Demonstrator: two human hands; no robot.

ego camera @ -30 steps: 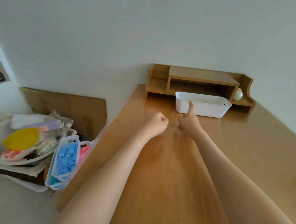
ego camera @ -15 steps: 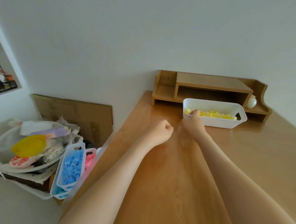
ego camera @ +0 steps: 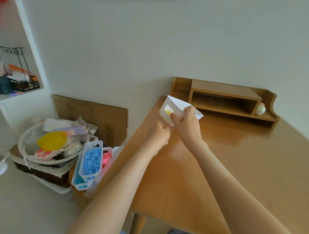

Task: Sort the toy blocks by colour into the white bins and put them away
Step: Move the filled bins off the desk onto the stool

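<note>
Your right hand (ego camera: 185,125) clamps the white bin (ego camera: 176,107) of yellow blocks (ego camera: 168,111), tilted clear of the bench (ego camera: 236,163), probably bound for the blue-block bin (ego camera: 91,160) left of your curled left hand (ego camera: 158,134), whose grip I cannot tell.

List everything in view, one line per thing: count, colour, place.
bin of yellow blocks: one, white, tilted in the air over the desk's far left corner
bin of blue blocks: one, white, left of the desk, stacked in another bin
bin of pink blocks: one, white, between the blue one and the desk
desk: one, brown wood, under the arms
desk shelf: one, brown wood, against the wall
ornament: one, whitish, shelf's right end
cardboard: one sheet, brown, leaning on the wall
yellow lid: one, in the clutter at left
right hand: grips the yellow-block bin
left hand: fingers curled, just below that bin
</note>
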